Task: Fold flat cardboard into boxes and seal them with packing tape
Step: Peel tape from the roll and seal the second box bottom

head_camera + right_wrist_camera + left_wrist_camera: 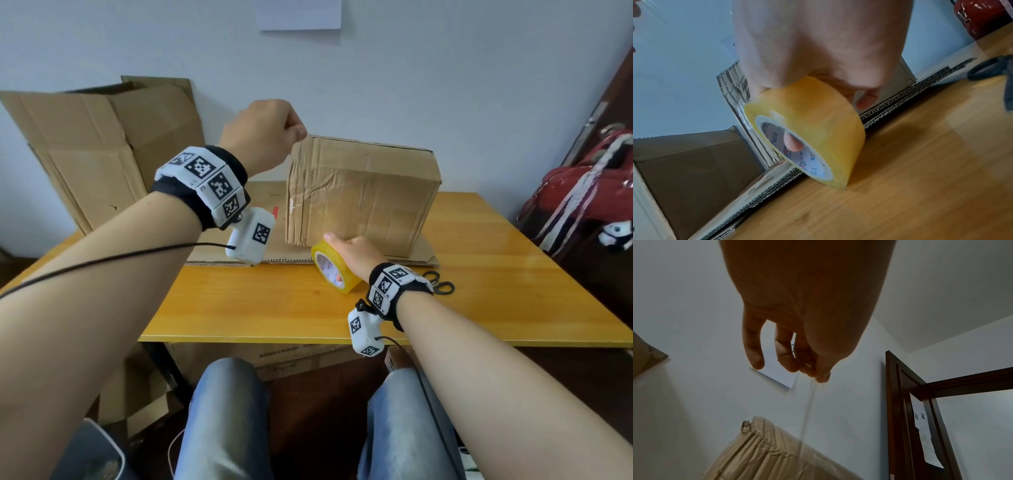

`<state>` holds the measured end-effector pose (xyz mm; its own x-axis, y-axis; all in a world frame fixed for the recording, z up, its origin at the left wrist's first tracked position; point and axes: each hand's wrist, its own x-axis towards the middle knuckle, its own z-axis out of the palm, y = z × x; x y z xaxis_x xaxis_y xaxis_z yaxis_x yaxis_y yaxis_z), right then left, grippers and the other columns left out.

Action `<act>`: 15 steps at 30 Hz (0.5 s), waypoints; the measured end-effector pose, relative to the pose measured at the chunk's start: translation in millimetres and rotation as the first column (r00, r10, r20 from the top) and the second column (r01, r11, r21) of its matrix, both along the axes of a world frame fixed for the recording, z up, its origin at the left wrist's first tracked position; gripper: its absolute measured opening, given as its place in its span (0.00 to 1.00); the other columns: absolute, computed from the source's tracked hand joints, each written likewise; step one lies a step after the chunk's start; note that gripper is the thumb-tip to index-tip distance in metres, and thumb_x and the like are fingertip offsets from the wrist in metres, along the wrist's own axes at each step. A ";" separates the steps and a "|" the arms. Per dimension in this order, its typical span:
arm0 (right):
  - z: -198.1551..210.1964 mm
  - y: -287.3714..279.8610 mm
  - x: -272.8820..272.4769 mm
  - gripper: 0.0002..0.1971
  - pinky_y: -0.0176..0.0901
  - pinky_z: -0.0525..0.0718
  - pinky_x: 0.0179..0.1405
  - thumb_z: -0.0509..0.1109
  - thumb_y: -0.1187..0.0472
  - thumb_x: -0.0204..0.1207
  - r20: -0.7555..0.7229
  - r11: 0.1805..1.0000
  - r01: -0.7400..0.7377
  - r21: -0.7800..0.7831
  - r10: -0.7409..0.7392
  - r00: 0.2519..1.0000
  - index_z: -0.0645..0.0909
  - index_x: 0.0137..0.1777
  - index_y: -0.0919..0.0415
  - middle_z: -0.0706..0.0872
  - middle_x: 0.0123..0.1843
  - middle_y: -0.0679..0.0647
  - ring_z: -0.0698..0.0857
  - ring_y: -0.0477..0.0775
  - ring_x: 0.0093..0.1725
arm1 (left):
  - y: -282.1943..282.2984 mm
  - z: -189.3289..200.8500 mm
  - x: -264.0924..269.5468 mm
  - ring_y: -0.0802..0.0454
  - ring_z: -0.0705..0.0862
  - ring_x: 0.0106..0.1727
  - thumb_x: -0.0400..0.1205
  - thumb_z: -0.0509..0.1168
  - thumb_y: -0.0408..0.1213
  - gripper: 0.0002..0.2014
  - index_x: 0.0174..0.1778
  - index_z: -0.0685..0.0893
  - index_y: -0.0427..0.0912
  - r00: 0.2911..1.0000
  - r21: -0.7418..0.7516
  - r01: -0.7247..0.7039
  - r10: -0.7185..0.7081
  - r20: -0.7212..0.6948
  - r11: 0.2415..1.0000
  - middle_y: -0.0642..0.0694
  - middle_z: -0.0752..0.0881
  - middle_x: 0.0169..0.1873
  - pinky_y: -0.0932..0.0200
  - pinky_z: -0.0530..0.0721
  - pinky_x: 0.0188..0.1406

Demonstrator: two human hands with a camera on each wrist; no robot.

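Note:
A folded cardboard box stands on flat cardboard sheets on the yellow table. My left hand is raised at the box's top left corner and pinches the end of a clear tape strip between thumb and fingertips. The strip runs down toward the box. My right hand grips a yellow tape roll at the box's lower front edge, one finger through the core. The roll stands on edge just above the table.
More flattened boxes lean against the wall at the left. Black scissors lie on the table right of my right wrist. A red bag sits at the right. A dark door frame stands right of the box. More cardboard lies under the table.

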<state>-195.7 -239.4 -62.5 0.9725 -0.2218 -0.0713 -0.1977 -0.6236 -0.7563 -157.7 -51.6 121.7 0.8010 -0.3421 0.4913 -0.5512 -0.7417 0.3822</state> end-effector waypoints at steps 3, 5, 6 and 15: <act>-1.0 -1.0 -1.2 0.32 0.44 0.71 0.32 0.58 0.26 0.77 -0.004 1.000 -0.004 -0.005 0.004 1.000 0.70 0.29 0.55 0.71 0.22 0.49 0.72 0.50 0.22 | 4.0 -0.2 -1.6 0.49 0.84 0.57 0.89 0.61 0.44 0.08 0.52 0.85 0.49 1.000 0.017 0.000 0.000 0.007 1.000 0.50 0.88 0.54 0.50 0.81 0.55; -1.4 -1.5 -2.7 0.34 0.44 0.71 0.32 0.57 0.24 0.76 -0.002 0.999 -0.020 -0.037 0.020 1.000 0.72 0.31 0.57 0.71 0.21 0.50 0.71 0.51 0.21 | 6.8 -0.9 -1.8 0.49 0.83 0.59 0.89 0.61 0.44 0.08 0.52 0.85 0.49 1.000 0.012 -0.004 0.004 0.007 1.000 0.50 0.87 0.56 0.49 0.81 0.56; -1.6 -1.9 -4.1 0.35 0.44 0.72 0.34 0.55 0.22 0.75 -0.004 0.998 -0.034 -0.060 0.034 0.999 0.73 0.32 0.57 0.72 0.22 0.51 0.72 0.52 0.23 | 8.1 -0.9 -1.6 0.48 0.83 0.60 0.89 0.61 0.44 0.08 0.53 0.86 0.48 1.000 0.007 -0.008 0.008 0.005 1.000 0.51 0.87 0.57 0.49 0.81 0.56; 48.6 -11.6 -37.2 0.28 0.25 0.71 0.27 0.72 0.31 0.71 0.048 0.962 -0.266 -0.053 0.269 0.962 0.78 0.30 0.57 0.83 0.28 0.49 0.76 0.38 0.22 | 31.3 26.8 -5.2 0.52 0.80 0.53 0.90 0.62 0.41 0.11 0.56 0.86 0.40 0.998 -0.156 -0.044 0.036 -0.055 0.987 0.44 0.87 0.58 0.55 0.75 0.51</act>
